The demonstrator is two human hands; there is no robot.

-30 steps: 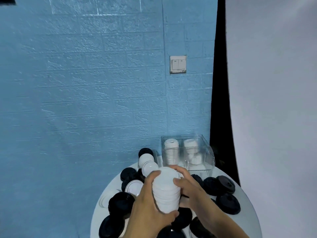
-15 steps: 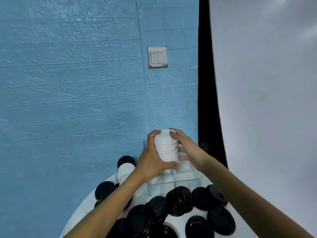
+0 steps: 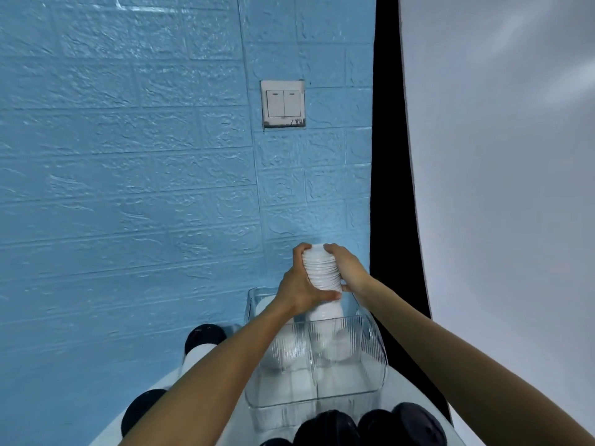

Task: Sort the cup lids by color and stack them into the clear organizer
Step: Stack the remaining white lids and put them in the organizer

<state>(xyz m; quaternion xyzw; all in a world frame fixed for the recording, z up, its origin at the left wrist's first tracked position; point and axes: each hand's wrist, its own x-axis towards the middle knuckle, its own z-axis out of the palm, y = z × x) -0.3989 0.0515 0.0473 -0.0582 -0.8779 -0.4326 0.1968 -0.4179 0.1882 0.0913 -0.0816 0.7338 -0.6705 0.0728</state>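
a: fingers [image 3: 297, 252] of the left hand [image 3: 297, 289] are curled round the white stack [image 3: 322, 268], thumb across its lower end; the right hand [image 3: 347, 268] wraps the far side, fingertips over the top. both are closed on it, nothing slack.

b: where is the stack?

a: between the two palms, upright, held over the organizer [image 3: 370, 358]. its foot seems to run into white lids [image 3: 323, 313] already standing in a compartment right under the fingers; i can't tell if they touch.

b: how far along?

a: i'd judge partway. white lids show blurred through the clear walls below the hands. black lids [image 3: 415, 420] lie on the table [image 3: 405, 391] nearer the person than the fingers, and more to the left, unsorted. a white one [image 3: 196, 355] sits left, too.

b: what changed?

a: a second ago the stack was low over the black lids, short of the organizer. it has since been carried forward and up, over the box, same two-handed grip.
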